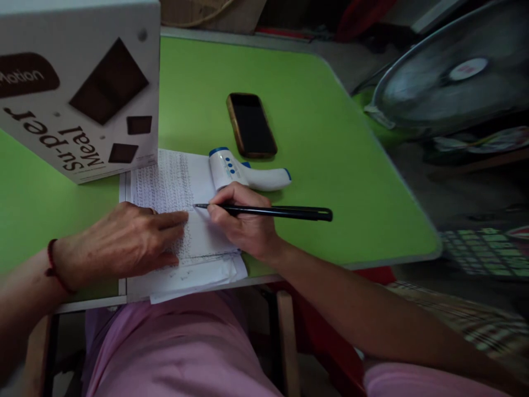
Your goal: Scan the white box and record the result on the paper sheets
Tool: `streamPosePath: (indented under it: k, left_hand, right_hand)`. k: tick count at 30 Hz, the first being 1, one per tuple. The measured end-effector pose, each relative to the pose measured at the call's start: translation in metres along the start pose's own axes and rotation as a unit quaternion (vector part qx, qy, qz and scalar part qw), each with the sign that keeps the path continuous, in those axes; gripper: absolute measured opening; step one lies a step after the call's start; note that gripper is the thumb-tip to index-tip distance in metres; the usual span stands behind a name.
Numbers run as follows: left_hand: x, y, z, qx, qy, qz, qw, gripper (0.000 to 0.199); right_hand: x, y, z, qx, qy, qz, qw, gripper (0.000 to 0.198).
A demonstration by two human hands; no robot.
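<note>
From the head camera, a green tabletop (351, 182) with pale edging, in a dim, cluttered room. In the right hand (243, 220), a black pen (285, 212) pinched between thumb and fingers, tip pointing left over the written sheets (210, 226); too fine to tell whether touching. Just left of that tip and slightly nearer the body, the fingertips of the left hand (128, 240), gripping nothing, laid loosely across the writing. Long axis of the black pen running left to right, rear end out past the right hand above bare green. Written sheets stacked at the near edge, lowest corner overlapping it. Just beyond the right hand, a white-and-blue handheld thermometer (225, 172); farther off, a phone (253, 127). At left, a tall white box (86, 105) standing upright by the far corner of the stack. Off the table's right side, apparently a large round fan (458, 77); below, pink clothing (182, 353).
</note>
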State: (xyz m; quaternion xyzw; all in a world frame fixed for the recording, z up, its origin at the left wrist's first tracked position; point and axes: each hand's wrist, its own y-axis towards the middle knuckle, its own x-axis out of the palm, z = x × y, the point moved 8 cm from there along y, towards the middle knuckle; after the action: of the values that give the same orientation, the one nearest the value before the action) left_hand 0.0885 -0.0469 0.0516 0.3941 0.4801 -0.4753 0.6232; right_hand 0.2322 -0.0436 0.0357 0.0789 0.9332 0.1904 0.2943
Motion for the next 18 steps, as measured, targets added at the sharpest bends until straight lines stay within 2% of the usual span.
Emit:
streamPosePath:
  k: [8, 18]
  left_hand:
    - [-0.0002, -0.001, -0.0006, 0.002, -0.005, 0.009, 1.0, 0.014]
    - [0.0012, -0.0009, -0.0006, 0.002, -0.001, -0.002, 1.0, 0.015]
  right_hand:
    - [-0.0008, -0.0009, -0.0028, -0.025, 0.007, 0.011, 1.0, 0.012]
    - [-0.0031, -0.0011, -0.0011, -0.021, 0.0, 0.029, 0.999, 0.011]
